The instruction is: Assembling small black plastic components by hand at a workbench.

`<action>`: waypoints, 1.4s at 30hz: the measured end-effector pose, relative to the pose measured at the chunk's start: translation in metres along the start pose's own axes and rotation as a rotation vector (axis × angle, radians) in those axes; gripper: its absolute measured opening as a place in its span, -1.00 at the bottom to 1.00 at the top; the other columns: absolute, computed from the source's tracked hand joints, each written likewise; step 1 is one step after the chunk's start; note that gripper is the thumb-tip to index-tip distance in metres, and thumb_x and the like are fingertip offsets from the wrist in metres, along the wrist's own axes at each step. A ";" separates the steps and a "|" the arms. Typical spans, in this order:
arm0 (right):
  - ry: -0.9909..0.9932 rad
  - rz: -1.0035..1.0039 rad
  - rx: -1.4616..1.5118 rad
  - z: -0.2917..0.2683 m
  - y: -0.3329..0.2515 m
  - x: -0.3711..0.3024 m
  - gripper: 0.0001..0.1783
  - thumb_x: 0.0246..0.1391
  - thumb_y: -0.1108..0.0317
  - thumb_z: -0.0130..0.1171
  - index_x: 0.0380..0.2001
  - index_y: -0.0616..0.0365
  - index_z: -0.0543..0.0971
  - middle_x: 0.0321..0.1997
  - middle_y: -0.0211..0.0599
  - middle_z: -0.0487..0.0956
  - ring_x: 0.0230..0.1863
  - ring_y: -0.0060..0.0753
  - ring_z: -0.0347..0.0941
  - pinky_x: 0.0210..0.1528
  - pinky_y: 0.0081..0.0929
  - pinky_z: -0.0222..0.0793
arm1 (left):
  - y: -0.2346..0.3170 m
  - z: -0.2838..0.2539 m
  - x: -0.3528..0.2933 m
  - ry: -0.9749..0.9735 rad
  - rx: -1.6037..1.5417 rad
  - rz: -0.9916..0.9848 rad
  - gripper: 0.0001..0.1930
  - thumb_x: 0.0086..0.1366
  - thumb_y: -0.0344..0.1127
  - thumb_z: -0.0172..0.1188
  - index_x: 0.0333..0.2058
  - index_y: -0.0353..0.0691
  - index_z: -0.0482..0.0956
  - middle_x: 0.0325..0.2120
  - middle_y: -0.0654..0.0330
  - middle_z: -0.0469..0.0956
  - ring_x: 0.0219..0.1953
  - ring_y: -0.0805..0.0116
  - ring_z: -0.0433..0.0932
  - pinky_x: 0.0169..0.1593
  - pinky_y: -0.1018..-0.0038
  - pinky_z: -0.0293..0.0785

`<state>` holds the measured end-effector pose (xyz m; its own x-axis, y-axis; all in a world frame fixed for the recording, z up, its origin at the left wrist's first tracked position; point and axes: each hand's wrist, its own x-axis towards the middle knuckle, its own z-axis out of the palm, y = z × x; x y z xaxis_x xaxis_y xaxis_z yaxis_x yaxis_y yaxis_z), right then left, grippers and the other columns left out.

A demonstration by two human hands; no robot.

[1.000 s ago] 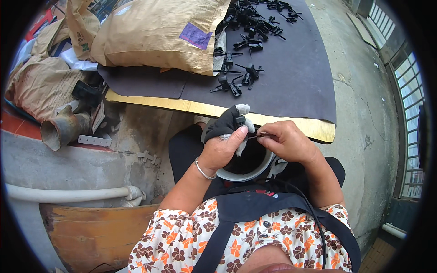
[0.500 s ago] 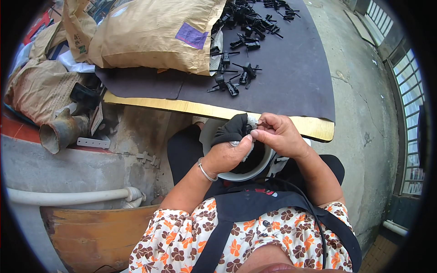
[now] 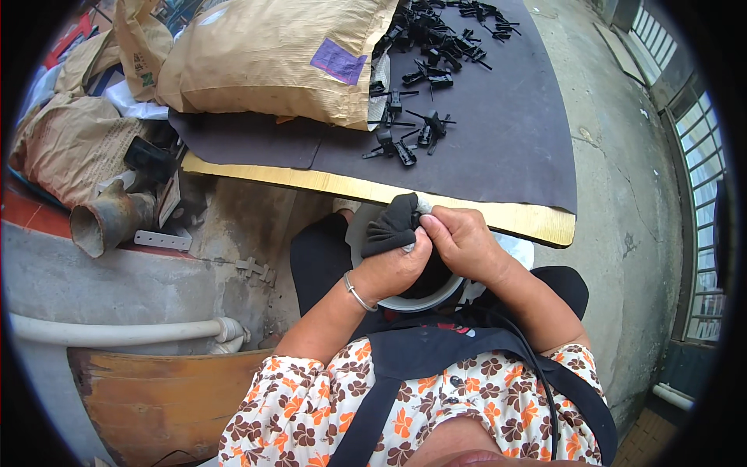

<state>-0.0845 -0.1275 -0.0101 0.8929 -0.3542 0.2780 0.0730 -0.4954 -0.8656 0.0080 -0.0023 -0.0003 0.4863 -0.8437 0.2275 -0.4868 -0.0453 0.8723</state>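
My left hand point(image 3: 397, 268) has its thumb pressed against a bunched black cloth point(image 3: 393, 223) with a grey-white edge. The cloth covers the other left fingers. Beside it my right hand point(image 3: 467, 243) is closed, its thumb meeting the left thumb and its fingertips curled at the pale edge of the cloth. Whatever small thing may be between these fingers is hidden. Both hands are over a white bucket point(image 3: 436, 300) with a dark inside, held between my knees just below the table edge.
The table point(image 3: 506, 156) has a dark mat and a yellow front edge. Several black plastic parts point(image 3: 432, 132) lie on it, spilling from a brown paper sack point(image 3: 264, 66). At left are a rusty metal pipe fitting point(image 3: 109, 222), another paper bag point(image 3: 74, 148) and a white pipe point(image 3: 117, 335).
My right fingers have curled in from a raised pinch to a closed grip against the cloth's edge. The left hand keeps its hold on the cloth. The view has shifted slightly.
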 end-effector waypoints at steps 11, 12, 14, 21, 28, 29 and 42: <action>0.107 -0.008 -0.656 -0.002 0.000 0.064 -0.65 0.01 0.11 0.19 -0.35 0.19 0.44 -0.49 -0.09 0.55 -0.42 -0.06 0.52 -0.40 -0.26 0.42 | -0.018 -0.027 -0.008 -0.002 0.294 0.058 -0.73 0.19 -0.27 0.13 -0.18 -0.28 0.54 -0.29 0.03 0.56 -0.25 0.10 0.53 -0.13 0.34 0.42; 0.029 0.063 -0.737 0.002 0.002 0.073 -0.62 0.01 0.08 0.18 -0.32 0.19 0.43 -0.47 -0.08 0.56 -0.39 -0.06 0.53 -0.37 -0.25 0.43 | -0.021 -0.026 -0.008 0.000 0.292 0.065 -0.73 0.19 -0.27 0.13 -0.18 -0.28 0.54 -0.29 0.03 0.56 -0.25 0.10 0.53 -0.13 0.34 0.42; 0.013 0.073 -0.761 0.001 0.015 0.075 -0.61 0.01 0.07 0.15 -0.31 0.20 0.42 -0.45 -0.07 0.56 -0.38 -0.05 0.53 -0.36 -0.23 0.43 | -0.027 -0.024 -0.008 0.121 0.077 -0.013 -0.73 0.21 -0.30 0.13 -0.15 -0.32 0.52 -0.29 0.08 0.58 -0.26 0.17 0.54 -0.14 0.38 0.43; 0.317 -0.020 -0.611 -0.023 0.021 0.035 -0.73 -0.02 0.25 0.18 -0.40 0.22 0.41 -0.56 -0.10 0.53 -0.54 -0.06 0.48 -0.43 -0.27 0.42 | -0.031 -0.022 -0.002 0.122 -0.296 -0.248 -0.73 0.25 -0.35 0.11 -0.11 -0.36 0.49 -0.44 0.23 0.55 -0.46 0.54 0.45 -0.32 0.58 0.42; -0.179 0.149 -0.074 -0.065 -0.009 0.019 -0.80 -0.10 0.35 0.14 -0.49 0.29 0.43 -0.73 -0.34 0.27 -0.67 -0.52 0.16 -0.58 -0.51 0.14 | -0.007 -0.017 0.005 0.264 -0.279 -0.126 -0.71 0.28 -0.32 0.11 -0.08 -0.37 0.47 -0.42 0.24 0.54 -0.45 0.61 0.40 -0.31 0.63 0.39; -0.330 0.145 -0.083 -0.066 -0.013 0.018 -0.76 -0.10 0.31 0.15 -0.48 0.31 0.45 -0.73 -0.23 0.34 -0.68 -0.39 0.24 -0.56 -0.43 0.21 | -0.001 -0.021 0.006 0.202 -0.253 -0.065 -0.70 0.28 -0.31 0.11 -0.07 -0.37 0.47 -0.40 0.24 0.54 -0.42 0.59 0.41 -0.28 0.61 0.39; -0.066 -0.139 0.057 -0.027 -0.016 0.000 -0.65 -0.16 0.41 0.30 -0.26 0.21 0.44 -0.63 -0.47 0.31 -0.63 -0.62 0.14 -0.58 -0.63 0.12 | 0.000 -0.004 0.003 0.066 -0.407 -0.087 -0.71 0.29 -0.38 0.07 -0.05 -0.35 0.42 -0.32 0.26 0.54 -0.34 0.60 0.45 -0.29 0.66 0.40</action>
<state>-0.0979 -0.1405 0.0150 0.8996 -0.2316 0.3703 0.2211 -0.4897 -0.8434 0.0122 -0.0028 0.0026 0.5651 -0.8092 0.1608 -0.1221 0.1108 0.9863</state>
